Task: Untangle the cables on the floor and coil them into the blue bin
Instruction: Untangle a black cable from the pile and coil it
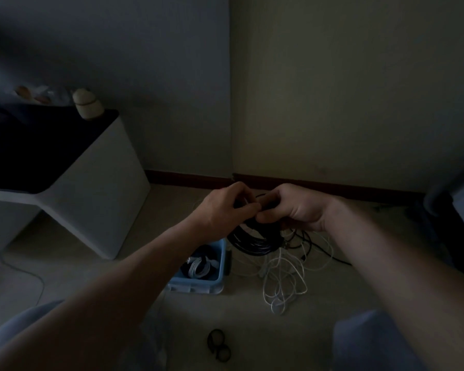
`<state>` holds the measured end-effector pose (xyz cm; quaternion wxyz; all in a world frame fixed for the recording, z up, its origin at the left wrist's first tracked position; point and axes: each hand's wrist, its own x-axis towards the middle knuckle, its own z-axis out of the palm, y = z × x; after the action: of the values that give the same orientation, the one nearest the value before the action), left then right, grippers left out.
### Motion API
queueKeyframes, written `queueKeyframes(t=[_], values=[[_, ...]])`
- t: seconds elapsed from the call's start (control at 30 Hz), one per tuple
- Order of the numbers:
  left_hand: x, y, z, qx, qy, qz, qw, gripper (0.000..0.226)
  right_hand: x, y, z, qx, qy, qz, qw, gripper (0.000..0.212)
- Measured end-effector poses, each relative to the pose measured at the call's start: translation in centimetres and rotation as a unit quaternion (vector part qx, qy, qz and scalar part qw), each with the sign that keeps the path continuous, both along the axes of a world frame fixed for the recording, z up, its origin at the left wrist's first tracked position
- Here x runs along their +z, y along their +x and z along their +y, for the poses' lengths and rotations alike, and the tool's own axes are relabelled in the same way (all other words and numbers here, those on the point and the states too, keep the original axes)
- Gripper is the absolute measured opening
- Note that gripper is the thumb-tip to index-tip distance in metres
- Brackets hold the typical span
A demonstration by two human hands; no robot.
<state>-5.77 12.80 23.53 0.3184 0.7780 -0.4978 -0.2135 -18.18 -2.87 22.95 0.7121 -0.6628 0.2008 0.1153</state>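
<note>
Black coil in both hands at mid-frame, bin down-left of it.

Blue bin [197, 286] sits lower centre-left with a white coil [198, 266] inside. The left hand [223, 210] pinches the top of the black cable coil [255, 241]; the right hand [299, 207] has its fingers curled round the same bundle. The coil hangs below the fingers, long axis probably left-right (dim). The left hand is nearer the bin. The white cable tangle [284, 279] lies loose on the floor, lower right.

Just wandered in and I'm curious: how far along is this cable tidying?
Partly done. A coiled pale cable already lies in the blue bin. The left hand and right hand hold a black cable coil. A white cable lies tangled on the floor, not yet coiled.
</note>
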Motion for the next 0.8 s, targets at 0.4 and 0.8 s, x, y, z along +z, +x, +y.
queueKeyframes(t=[0.4,0.8], values=[[0.6,-0.7,0.3,0.054,-0.028,0.237,0.970,0.031,0.5,-0.6,-0.5,0.055,0.047,0.009,0.997,0.050],[0.5,-0.7,0.3,0.056,-0.024,0.256,0.965,0.020,0.3,-0.3,-0.4,0.024,-0.013,0.012,1.000,0.028]])
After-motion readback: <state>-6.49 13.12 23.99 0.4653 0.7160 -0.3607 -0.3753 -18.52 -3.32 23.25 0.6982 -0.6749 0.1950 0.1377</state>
